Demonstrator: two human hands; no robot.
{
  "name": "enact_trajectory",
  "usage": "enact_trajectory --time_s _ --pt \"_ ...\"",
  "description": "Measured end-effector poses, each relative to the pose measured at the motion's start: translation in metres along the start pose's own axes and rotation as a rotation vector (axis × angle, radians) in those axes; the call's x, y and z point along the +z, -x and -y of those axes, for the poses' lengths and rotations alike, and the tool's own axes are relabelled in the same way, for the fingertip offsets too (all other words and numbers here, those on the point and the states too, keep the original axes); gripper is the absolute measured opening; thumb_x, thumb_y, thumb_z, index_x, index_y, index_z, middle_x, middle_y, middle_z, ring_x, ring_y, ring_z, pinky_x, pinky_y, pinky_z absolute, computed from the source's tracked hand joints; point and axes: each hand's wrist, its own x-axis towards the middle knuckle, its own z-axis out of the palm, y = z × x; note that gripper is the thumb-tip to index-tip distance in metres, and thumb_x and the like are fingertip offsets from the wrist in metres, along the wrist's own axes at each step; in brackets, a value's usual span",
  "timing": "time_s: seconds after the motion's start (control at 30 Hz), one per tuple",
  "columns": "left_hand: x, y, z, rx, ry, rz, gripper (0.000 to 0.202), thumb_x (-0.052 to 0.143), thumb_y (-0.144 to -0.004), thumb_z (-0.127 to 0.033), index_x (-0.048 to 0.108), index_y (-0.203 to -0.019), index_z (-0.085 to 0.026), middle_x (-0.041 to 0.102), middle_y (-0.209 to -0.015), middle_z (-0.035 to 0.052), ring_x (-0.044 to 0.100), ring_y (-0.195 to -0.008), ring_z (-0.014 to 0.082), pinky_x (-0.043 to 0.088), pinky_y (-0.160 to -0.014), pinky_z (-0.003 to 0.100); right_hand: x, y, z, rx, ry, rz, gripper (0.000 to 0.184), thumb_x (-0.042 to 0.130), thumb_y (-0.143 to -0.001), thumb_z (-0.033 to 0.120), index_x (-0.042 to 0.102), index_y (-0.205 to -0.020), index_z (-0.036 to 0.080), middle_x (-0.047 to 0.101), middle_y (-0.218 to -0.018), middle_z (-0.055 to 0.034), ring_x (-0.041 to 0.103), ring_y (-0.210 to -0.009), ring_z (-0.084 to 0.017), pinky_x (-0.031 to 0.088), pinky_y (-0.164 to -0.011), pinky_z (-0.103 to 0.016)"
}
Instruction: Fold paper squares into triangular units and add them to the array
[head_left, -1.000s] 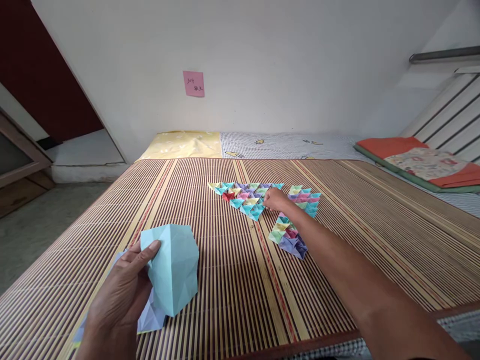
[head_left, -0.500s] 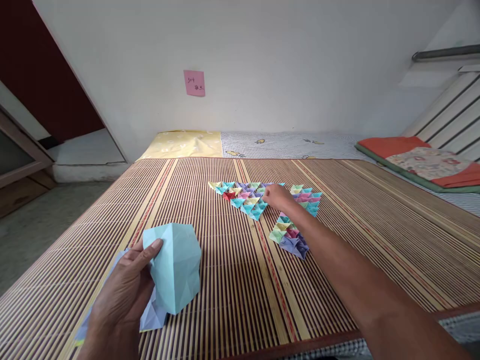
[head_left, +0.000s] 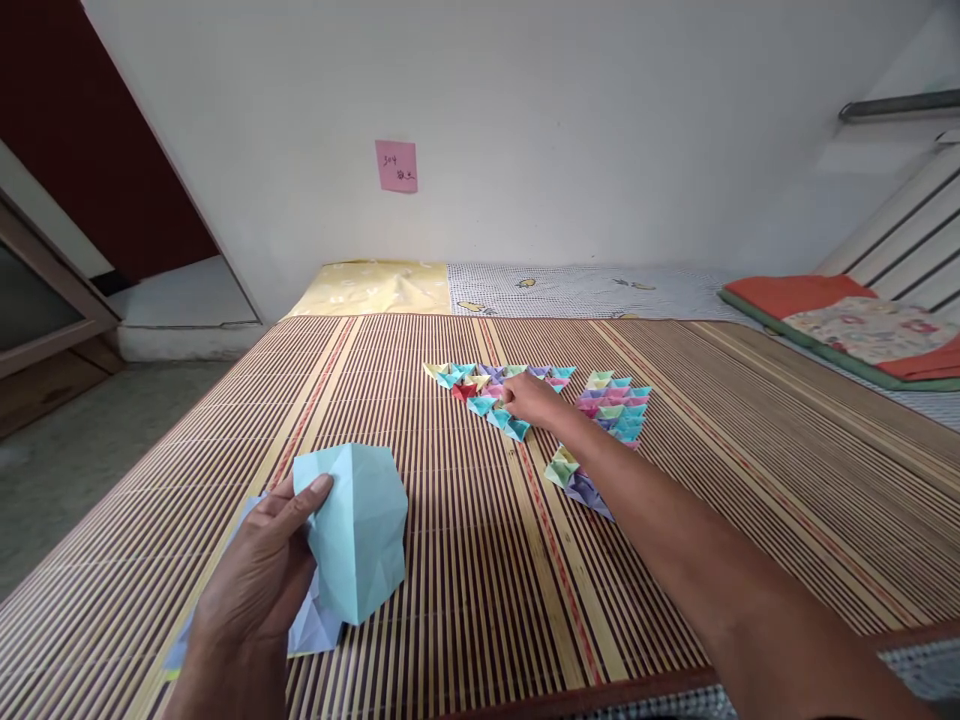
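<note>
My left hand [head_left: 262,560] pinches a light blue sheet of creased paper [head_left: 360,535] between thumb and fingers, above the mat. Beneath it lie some lilac creased papers [head_left: 315,622], partly covered by the hand. My right hand [head_left: 529,398] reaches far forward, its fingers curled together at the left group of small folded paper boats [head_left: 514,425]. Whatever the fingertips hold, if anything, is hidden. A small red paper boat [head_left: 464,392] sits just left of this hand. More paper boats [head_left: 626,410] stand in rows to the right, partly behind my forearm.
A striped bamboo mat [head_left: 450,560] covers the bed. Behind it lie a yellow cloth [head_left: 375,288] and a checked cloth [head_left: 570,290] along the wall. A folded orange quilt [head_left: 802,290] rests at the far right. A pink note [head_left: 396,166] is stuck on the wall.
My right hand has moved a little left and nearer over the left group of paper boats. The left hand still holds the light blue paper. The view has shifted slightly.
</note>
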Motion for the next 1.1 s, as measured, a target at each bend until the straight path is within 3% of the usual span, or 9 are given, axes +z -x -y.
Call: enact_trajectory --time_s 0.3,0.7,0.93,1.1 --pt "-0.001 0.000 0.001 -0.010 0.008 -0.007 0.030 0.093 -0.055 -0.011 0.077 -0.079 -0.012 0.079 -0.076 0.0085 0.077 -0.068 0.0260 0.063 -0.051 0.022 0.005 -0.003 -0.002 0.015 0.027 0.023 0.035 0.068 -0.103 0.035 0.064 -0.133 0.018 0.066 -0.133 -0.0110 0.070 -0.111 -0.026 0.061 -0.093 -0.047" --pt "-0.002 -0.001 0.001 -0.022 0.042 -0.019 0.021 0.090 -0.061 -0.009 0.078 -0.079 -0.010 0.076 -0.071 0.0059 0.070 -0.056 0.0166 0.062 -0.053 0.019 0.001 -0.004 -0.003 0.022 0.057 0.001 0.033 0.068 -0.103 0.035 0.065 -0.131 0.017 0.068 -0.131 -0.0106 0.070 -0.109 -0.025 0.061 -0.092 -0.046" --pt "-0.001 -0.001 0.000 -0.007 0.023 -0.019 0.025 0.091 -0.059 -0.010 0.077 -0.080 -0.011 0.076 -0.071 0.0070 0.070 -0.055 0.0199 0.060 -0.047 0.021 -0.020 0.012 -0.024 -0.060 0.061 -0.004 0.029 0.068 -0.103 0.034 0.067 -0.127 0.017 0.069 -0.127 -0.0097 0.071 -0.107 -0.024 0.061 -0.091 -0.045" --pt "-0.002 -0.002 0.001 -0.017 0.003 -0.009 0.019 0.090 -0.062 -0.010 0.076 -0.075 -0.011 0.071 -0.064 0.0040 0.064 -0.047 0.0160 0.059 -0.044 0.021 -0.017 0.030 -0.029 -0.100 0.079 0.082 0.027 0.068 -0.103 0.034 0.068 -0.124 0.017 0.071 -0.123 -0.0091 0.072 -0.103 -0.023 0.062 -0.089 -0.044"
